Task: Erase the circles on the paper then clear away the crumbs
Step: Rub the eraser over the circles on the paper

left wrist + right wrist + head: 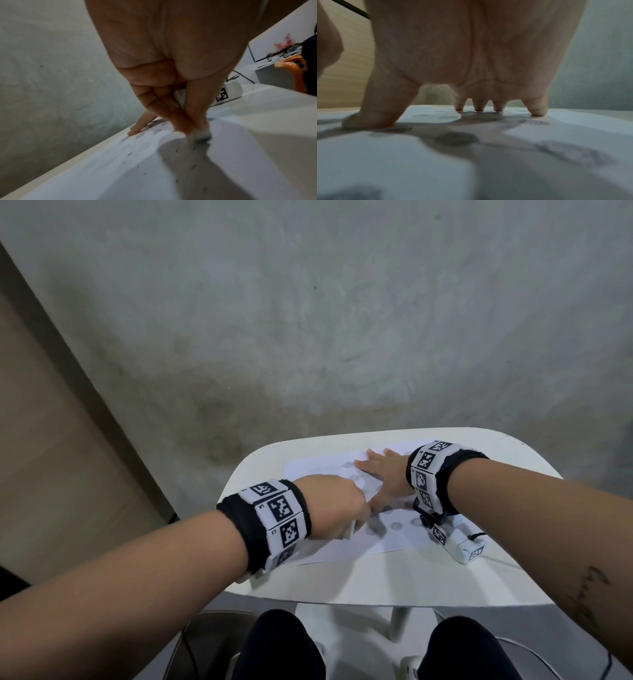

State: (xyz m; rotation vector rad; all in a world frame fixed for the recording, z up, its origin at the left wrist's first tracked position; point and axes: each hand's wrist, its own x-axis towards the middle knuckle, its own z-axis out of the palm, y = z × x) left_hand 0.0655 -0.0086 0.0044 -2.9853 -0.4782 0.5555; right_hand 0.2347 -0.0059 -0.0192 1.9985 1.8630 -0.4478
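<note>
A white sheet of paper with several grey pencilled circles lies on a small white table. My left hand pinches a white eraser between thumb and fingers, its grey-smudged end pressed on the paper. Dark eraser crumbs are scattered on the sheet nearby. My right hand lies spread on the paper, fingertips and thumb pressing it down among the circles.
A white block with a black-and-white marker and a thin cable sits at the table's right side, beside my right wrist. Grey concrete floor lies beyond the table's far edge. My knees are under the near edge.
</note>
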